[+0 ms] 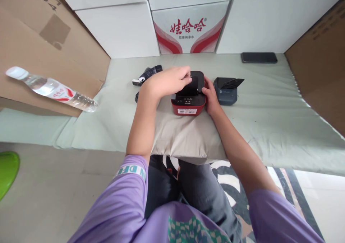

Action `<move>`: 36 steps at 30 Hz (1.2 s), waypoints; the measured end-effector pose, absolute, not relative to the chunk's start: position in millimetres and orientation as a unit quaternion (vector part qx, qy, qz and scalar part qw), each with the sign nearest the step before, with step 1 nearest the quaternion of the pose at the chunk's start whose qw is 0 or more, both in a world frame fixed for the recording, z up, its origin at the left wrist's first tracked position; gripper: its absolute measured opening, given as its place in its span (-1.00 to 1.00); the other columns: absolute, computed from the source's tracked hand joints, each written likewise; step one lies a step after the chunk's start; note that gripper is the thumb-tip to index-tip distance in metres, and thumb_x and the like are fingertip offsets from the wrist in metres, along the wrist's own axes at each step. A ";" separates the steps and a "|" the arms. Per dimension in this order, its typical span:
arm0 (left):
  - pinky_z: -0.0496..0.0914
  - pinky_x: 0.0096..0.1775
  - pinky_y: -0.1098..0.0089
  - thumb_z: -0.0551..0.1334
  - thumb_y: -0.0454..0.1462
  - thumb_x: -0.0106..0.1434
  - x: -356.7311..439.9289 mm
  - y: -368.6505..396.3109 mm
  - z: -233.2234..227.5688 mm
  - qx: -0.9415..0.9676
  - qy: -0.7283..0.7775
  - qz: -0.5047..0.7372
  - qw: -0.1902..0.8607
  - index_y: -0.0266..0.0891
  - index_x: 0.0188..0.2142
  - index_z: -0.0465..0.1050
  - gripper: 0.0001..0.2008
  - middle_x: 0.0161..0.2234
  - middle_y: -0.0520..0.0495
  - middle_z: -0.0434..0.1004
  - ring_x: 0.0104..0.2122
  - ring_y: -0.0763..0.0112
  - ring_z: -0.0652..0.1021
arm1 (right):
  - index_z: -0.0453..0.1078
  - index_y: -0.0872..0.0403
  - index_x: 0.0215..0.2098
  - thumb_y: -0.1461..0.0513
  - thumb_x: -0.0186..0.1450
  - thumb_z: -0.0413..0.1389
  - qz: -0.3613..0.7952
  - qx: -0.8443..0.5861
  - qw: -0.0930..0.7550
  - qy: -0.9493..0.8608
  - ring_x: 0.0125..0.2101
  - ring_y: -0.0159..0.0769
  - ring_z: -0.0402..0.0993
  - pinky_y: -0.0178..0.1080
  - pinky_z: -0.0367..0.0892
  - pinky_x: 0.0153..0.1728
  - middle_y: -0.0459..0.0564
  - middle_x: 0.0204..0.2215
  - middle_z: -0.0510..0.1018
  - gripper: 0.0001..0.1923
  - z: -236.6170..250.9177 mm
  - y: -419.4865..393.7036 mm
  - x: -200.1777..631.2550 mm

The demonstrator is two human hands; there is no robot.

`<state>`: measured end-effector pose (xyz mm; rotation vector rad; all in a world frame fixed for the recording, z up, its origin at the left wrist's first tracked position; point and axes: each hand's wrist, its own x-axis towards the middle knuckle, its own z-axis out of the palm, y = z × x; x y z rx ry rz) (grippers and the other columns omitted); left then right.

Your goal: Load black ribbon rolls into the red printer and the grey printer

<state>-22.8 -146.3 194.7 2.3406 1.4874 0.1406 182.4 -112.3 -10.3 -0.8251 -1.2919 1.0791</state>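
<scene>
A small red and black box-shaped device (pixel 188 106) sits on a beige cushion (pixel 185 135) in front of me. My left hand (pixel 167 80) lies over its black top, fingers pressed on the lid near the back. Against the device's right side rests my right hand (pixel 210 96), gripping it. Just to the right stands a second, dark grey device (pixel 225 91) with its lid up. Neither hand touches that grey one.
A dark cable and white plug (pixel 145 76) lie left of the devices. A black phone (pixel 258 57) lies at the back right. A clear water bottle (pixel 51 88) rests against cardboard (pixel 40 38) on the left. White boxes (pixel 188 26) line the back. A green object (pixel 7 171) is on the floor.
</scene>
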 end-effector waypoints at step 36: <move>0.44 0.25 0.26 0.50 -0.08 0.12 -75.5 -83.0 151.3 0.792 0.460 0.027 0.401 -0.09 0.60 0.01 0.16 0.50 -0.30 0.32 0.39 0.00 0.50 | 0.28 -0.20 0.33 -0.38 0.05 0.24 0.467 -0.371 0.591 -0.543 0.49 0.19 0.22 0.29 0.17 0.52 -0.02 0.44 0.41 -0.01 -14.2 -108.4 178.5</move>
